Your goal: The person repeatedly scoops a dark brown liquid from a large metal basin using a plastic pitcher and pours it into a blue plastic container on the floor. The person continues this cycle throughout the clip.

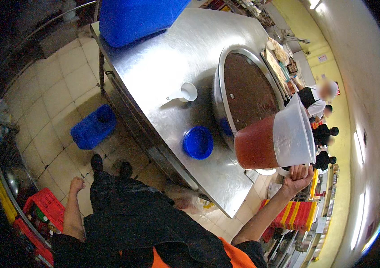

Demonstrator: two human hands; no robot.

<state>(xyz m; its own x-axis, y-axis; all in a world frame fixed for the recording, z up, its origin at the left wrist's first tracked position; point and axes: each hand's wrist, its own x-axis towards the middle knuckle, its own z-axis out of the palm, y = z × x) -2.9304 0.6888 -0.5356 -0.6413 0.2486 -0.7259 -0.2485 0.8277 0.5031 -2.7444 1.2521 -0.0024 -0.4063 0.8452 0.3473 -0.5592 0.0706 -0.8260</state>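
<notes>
My right hand (299, 177) grips the handle of a translucent plastic pitcher (293, 134), held roughly upright and partly filled with reddish-brown liquid (255, 144). Beside the pitcher, a large metal basin (221, 80) of dark brown liquid (248, 87) rests on a stainless steel table (156, 67). Nearer the table's front edge are a small white plastic scoop or cup with a handle (189, 92) and a round blue plastic lid or shallow dish (198, 142). My left hand (77, 184) hangs away from the table, fingers curled, with nothing visible in it.
A big blue plastic container (136, 20) stands at the table's far-left corner. On the tiled floor is a blue plastic container (93, 127). A red basket (47, 204) stands behind my left arm. Co-workers (314, 97) stand beyond the basin, near trays (275, 72).
</notes>
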